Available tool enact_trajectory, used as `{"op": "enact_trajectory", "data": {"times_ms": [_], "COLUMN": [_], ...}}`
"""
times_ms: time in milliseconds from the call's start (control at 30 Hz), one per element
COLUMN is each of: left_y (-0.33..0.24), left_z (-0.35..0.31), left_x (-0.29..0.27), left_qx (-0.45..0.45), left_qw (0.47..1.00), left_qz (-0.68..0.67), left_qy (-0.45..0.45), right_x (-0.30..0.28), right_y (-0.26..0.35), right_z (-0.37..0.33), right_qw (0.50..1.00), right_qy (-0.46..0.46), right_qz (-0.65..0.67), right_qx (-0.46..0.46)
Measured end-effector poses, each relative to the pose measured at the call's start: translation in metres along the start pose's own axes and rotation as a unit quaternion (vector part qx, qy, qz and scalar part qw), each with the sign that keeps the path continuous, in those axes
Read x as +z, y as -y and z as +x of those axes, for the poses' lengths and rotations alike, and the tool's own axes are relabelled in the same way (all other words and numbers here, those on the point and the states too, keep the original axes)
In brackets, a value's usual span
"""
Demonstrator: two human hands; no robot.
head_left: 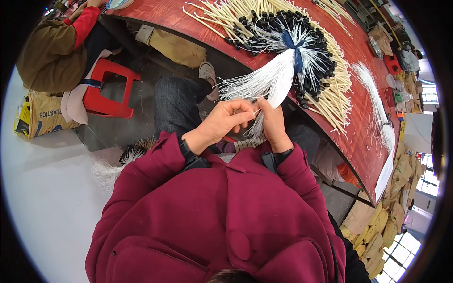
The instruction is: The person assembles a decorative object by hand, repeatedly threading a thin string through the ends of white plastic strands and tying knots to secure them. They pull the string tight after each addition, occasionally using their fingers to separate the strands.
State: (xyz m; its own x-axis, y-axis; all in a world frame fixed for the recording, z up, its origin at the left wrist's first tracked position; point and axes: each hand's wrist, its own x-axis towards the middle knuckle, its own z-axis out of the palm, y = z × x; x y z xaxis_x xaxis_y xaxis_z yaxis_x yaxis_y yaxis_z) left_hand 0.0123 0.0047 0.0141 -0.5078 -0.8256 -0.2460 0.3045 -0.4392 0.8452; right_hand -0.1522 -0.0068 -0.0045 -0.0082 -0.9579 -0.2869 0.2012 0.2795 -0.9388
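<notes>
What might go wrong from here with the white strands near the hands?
The white strands spread loosely past the table edge toward the left hand and right hand, so they might tangle. A hard tug might also disturb the pale sticks, which lie fanned around the bundle, some near that edge.

Red table [163, 10], streaky top. Dish [118, 4] at table's far left corner. Tan sack [177, 48] under table's left part. Red plastic stool [123, 109] left of table; seated person [52, 56], brown garment, red sleeve, same side of table. Yellowish bag [49, 118] farther left of table. Heaped brown sacks [377, 228] beyond table's right end.
</notes>
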Motion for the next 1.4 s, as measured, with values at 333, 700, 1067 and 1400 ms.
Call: {"op": "enact_trajectory", "data": {"times_ms": [333, 700, 1067, 1400], "left_y": [0.009, 0.006, 0.007, 0.006], "left_z": [0.031, 0.033, 0.031, 0.024], "left_x": [0.0, -0.008, -0.004, -0.001], "left_qx": [0.371, 0.307, 0.043, -0.002], "left_qw": [0.819, 0.771, 0.971, 0.998], "left_qz": [0.404, 0.552, 0.222, -0.006], "left_qy": [-0.168, -0.082, -0.078, -0.07], "right_x": [-0.01, -0.009, -0.007, -0.007], "right_y": [-0.01, -0.007, -0.007, -0.006], "right_z": [0.006, 0.008, 0.006, 0.005], "right_qw": [0.998, 0.997, 0.997, 0.996], "right_qy": [0.005, 0.034, 0.015, -0.001], "right_qz": [-0.052, -0.061, -0.071, -0.082], "right_qx": [-0.039, -0.019, -0.021, -0.028]}}
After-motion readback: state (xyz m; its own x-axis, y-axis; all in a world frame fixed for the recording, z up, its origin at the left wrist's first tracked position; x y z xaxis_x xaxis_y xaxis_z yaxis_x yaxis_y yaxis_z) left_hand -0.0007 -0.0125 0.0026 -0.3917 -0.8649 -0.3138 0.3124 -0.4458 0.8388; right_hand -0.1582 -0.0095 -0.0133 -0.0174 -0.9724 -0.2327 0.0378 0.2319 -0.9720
